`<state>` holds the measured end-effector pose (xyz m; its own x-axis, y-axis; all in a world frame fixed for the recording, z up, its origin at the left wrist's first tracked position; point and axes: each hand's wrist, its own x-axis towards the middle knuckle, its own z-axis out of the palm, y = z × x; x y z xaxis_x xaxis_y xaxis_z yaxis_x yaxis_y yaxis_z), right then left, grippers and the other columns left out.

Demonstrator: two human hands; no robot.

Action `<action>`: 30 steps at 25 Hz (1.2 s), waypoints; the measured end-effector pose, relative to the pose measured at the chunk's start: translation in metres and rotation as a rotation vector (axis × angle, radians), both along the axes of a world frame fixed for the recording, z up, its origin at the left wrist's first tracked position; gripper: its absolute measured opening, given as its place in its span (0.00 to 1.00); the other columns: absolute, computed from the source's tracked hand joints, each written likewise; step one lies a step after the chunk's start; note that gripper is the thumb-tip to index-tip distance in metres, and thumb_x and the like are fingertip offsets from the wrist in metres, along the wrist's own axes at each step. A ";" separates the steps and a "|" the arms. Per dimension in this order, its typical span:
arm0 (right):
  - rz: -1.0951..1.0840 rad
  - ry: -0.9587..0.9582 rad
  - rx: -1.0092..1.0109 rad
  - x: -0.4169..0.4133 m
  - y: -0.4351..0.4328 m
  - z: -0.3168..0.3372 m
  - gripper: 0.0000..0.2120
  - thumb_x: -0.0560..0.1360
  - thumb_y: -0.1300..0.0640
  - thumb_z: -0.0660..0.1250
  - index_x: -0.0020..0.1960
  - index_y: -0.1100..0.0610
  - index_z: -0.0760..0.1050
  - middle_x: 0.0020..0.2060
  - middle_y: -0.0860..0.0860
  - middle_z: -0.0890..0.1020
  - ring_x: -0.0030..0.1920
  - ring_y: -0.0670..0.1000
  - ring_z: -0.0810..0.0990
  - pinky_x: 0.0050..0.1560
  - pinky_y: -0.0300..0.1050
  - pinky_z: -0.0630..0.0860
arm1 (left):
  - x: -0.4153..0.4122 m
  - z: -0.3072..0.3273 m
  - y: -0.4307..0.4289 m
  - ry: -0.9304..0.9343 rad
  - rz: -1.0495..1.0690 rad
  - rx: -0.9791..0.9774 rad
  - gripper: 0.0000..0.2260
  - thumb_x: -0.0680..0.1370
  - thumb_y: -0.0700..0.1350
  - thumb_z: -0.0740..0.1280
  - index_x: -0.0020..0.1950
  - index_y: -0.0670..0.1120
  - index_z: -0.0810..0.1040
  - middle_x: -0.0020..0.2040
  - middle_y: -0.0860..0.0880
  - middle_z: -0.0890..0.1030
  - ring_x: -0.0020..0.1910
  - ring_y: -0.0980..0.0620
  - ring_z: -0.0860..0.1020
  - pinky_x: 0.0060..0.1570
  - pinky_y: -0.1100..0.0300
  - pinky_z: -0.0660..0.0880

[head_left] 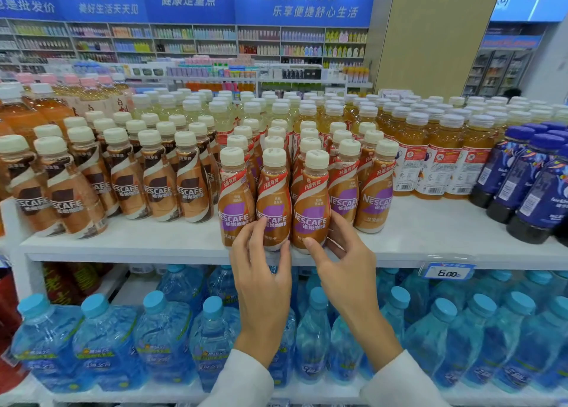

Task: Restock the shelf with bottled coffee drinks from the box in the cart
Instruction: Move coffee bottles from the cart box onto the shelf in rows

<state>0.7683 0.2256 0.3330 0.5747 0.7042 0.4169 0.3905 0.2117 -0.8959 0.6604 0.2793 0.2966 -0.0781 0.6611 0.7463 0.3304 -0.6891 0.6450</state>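
Head view of the top shelf [138,240], on which a block of purple-labelled coffee bottles [373,191] stood upright in rows at the frame's centre, its three front bottles at the shelf's near edge. The left hand [261,271], rising from 6 o'clock, held the middle front bottle [273,200] low on its label, fingertips on its 9 o'clock side and thumb on its 3 o'clock side; those fingertips also lay against the left front bottle [236,197]. The right hand [344,259] grasped the right front bottle [310,203], thumb across its lower front and fingers curled round its 3 o'clock side. Brown-labelled coffee bottles [159,185] stood at 9 o'clock of the block, amber tea bottles [439,157] at 2 o'clock, and dark blue bottles [534,191] at 3 o'clock. Water bottles [159,339] filled the lower tier at 6 o'clock; a price tag [448,272] hung from the shelf edge at 4 o'clock.
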 end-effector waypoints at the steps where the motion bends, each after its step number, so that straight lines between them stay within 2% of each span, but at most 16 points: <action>1: 0.011 0.001 -0.011 0.001 0.001 0.000 0.27 0.75 0.56 0.75 0.71 0.46 0.71 0.56 0.33 0.78 0.56 0.30 0.77 0.53 0.24 0.73 | 0.000 0.000 0.002 0.003 0.000 0.000 0.25 0.77 0.43 0.74 0.72 0.45 0.71 0.67 0.47 0.71 0.68 0.51 0.71 0.62 0.56 0.76; 6: 0.038 -0.023 -0.049 0.002 0.003 -0.001 0.26 0.78 0.57 0.71 0.73 0.46 0.68 0.58 0.33 0.76 0.58 0.29 0.75 0.57 0.24 0.72 | -0.002 -0.002 0.006 0.009 -0.015 -0.003 0.25 0.77 0.41 0.74 0.72 0.45 0.72 0.66 0.47 0.71 0.65 0.48 0.73 0.58 0.50 0.80; 10: 0.014 -0.025 -0.037 -0.004 0.003 0.002 0.28 0.74 0.54 0.76 0.69 0.44 0.69 0.58 0.36 0.78 0.58 0.33 0.77 0.55 0.24 0.73 | -0.002 -0.006 0.005 0.019 -0.024 -0.008 0.25 0.76 0.41 0.74 0.72 0.44 0.72 0.66 0.47 0.70 0.67 0.47 0.72 0.60 0.47 0.78; 13: -0.004 -0.003 -0.025 -0.004 0.004 0.003 0.27 0.72 0.55 0.77 0.65 0.41 0.70 0.57 0.36 0.79 0.57 0.32 0.77 0.53 0.24 0.73 | -0.002 -0.006 0.004 0.000 -0.036 -0.039 0.25 0.77 0.42 0.74 0.72 0.46 0.71 0.66 0.48 0.70 0.67 0.48 0.71 0.60 0.46 0.78; 17: -0.008 -0.012 -0.038 -0.002 0.006 0.003 0.28 0.72 0.55 0.77 0.67 0.42 0.70 0.58 0.38 0.79 0.57 0.33 0.78 0.53 0.25 0.74 | -0.003 -0.003 0.003 -0.017 -0.041 -0.052 0.25 0.77 0.42 0.74 0.72 0.47 0.71 0.65 0.49 0.71 0.65 0.49 0.72 0.59 0.47 0.79; 23: -0.017 -0.036 -0.081 -0.005 0.009 0.001 0.32 0.74 0.52 0.75 0.75 0.45 0.66 0.66 0.43 0.77 0.64 0.42 0.77 0.65 0.41 0.76 | -0.001 -0.002 0.001 -0.043 -0.049 -0.082 0.25 0.77 0.43 0.74 0.72 0.47 0.71 0.64 0.49 0.70 0.66 0.49 0.72 0.58 0.47 0.80; 26: -0.028 -0.047 -0.092 -0.005 0.010 0.000 0.32 0.75 0.51 0.75 0.75 0.46 0.66 0.67 0.44 0.77 0.66 0.43 0.76 0.67 0.47 0.76 | 0.000 0.000 0.002 -0.058 -0.059 -0.110 0.25 0.77 0.43 0.74 0.72 0.48 0.71 0.64 0.51 0.70 0.65 0.48 0.73 0.58 0.46 0.80; 30: -0.064 -0.060 -0.096 -0.008 0.011 -0.002 0.31 0.75 0.50 0.75 0.74 0.45 0.67 0.66 0.42 0.77 0.65 0.43 0.76 0.66 0.49 0.77 | -0.001 0.003 0.001 -0.060 -0.069 -0.143 0.25 0.77 0.44 0.73 0.72 0.50 0.70 0.65 0.51 0.70 0.66 0.48 0.73 0.58 0.47 0.80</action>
<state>0.7601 0.2365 0.3305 0.5963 0.7048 0.3843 0.4537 0.0991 -0.8856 0.6590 0.2808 0.2998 -0.0707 0.7652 0.6399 0.2437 -0.6088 0.7549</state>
